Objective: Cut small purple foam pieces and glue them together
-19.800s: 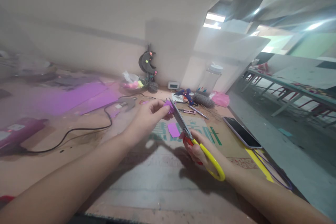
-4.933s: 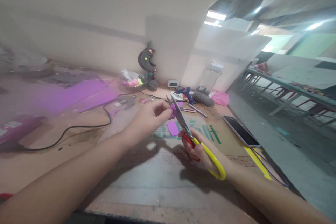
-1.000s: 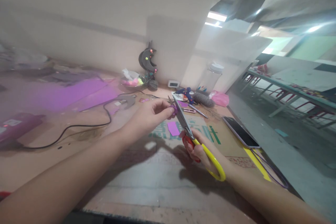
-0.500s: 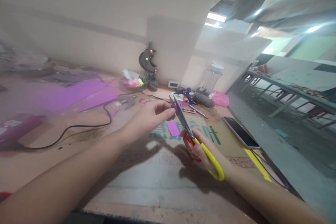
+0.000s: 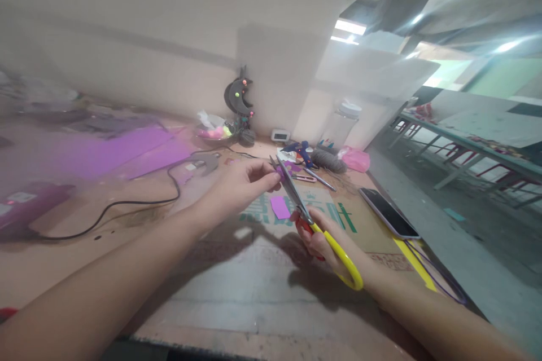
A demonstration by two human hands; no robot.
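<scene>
Between thumb and fingers, my left hand [image 5: 254, 181] pinches a small purple piece [image 5: 279, 172], partly hidden by the fingertips; its material is hard to tell. My right hand [image 5: 318, 231] is closed around the scissors [image 5: 345, 262], which have one yellow and one red handle. Their narrow metal blades are slightly apart and point up and away, right at the purple piece. Below the blades a loose purple rectangle [image 5: 279, 207] lies on the printed cardboard [image 5: 372, 228]. More purple scraps [image 5: 292, 167] show just behind the blades.
Behind my hands are a blue glue gun [image 5: 301, 152], grey yarn [image 5: 328, 161], a pen [image 5: 320, 179], a utility knife [image 5: 305, 178] and a clear jar [image 5: 339, 124]. A phone [image 5: 388, 213] lies at the right edge. At left, a black cable [image 5: 139, 203] crosses near purple sheets [image 5: 139, 152].
Both hands stay nearly in place. The scissor tips and the left fingertips have shifted slightly to the left, and more purple shows behind the blades.
</scene>
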